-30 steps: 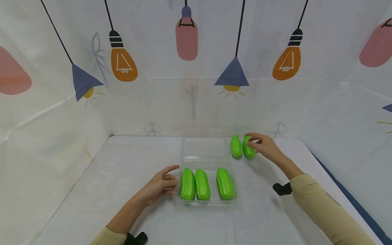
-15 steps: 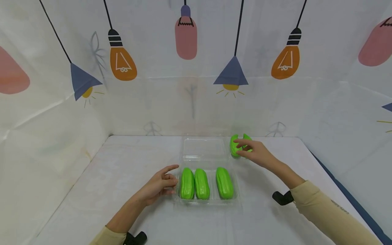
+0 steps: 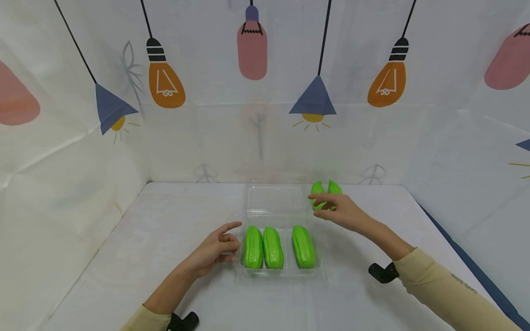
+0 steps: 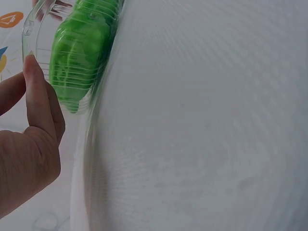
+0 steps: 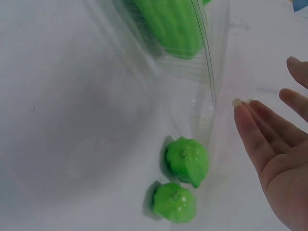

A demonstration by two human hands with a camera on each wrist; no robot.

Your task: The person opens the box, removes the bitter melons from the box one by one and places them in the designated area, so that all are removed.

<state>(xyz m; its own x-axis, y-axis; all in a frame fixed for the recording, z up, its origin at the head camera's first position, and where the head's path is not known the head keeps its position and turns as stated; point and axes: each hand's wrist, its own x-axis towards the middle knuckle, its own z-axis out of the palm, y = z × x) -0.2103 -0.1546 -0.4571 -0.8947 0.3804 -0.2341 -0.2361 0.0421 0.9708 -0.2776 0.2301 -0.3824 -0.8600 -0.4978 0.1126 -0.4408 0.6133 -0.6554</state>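
A white table (image 3: 136, 239) spreads under both hands, walled on three sides by a pale backdrop (image 3: 265, 92) printed with hanging lamps and bulbs. Between the two hands lies a clear plastic clamshell box (image 3: 276, 212), its lid folded flat away from the person and its tray on the near side.

Three green toy gourds (image 3: 273, 247) lie side by side in the tray, two close together just beside the left hand and the third a little apart, toward the right hand. The left hand (image 3: 213, 250) rests on the table at the tray's left edge, fingers loosely curled and holding nothing; in the left wrist view a fingertip (image 4: 32, 65) sits against the clear tray wall with the nearest gourd right behind it.

The right hand (image 3: 337, 212) hovers over the table beside the right edge of the lid, fingers straight and spread, empty. Just beyond it lie two loose green gourds (image 3: 325, 191), touching each other; from the head view the hand covers their near ends. In the right wrist view the pair (image 5: 182, 185) lies on the bare table, clear of the palm, with the lid's transparent edge between them and the tray.

A small black strap piece (image 3: 383, 272) shows at the right wrist, another (image 3: 184, 321) at the left.
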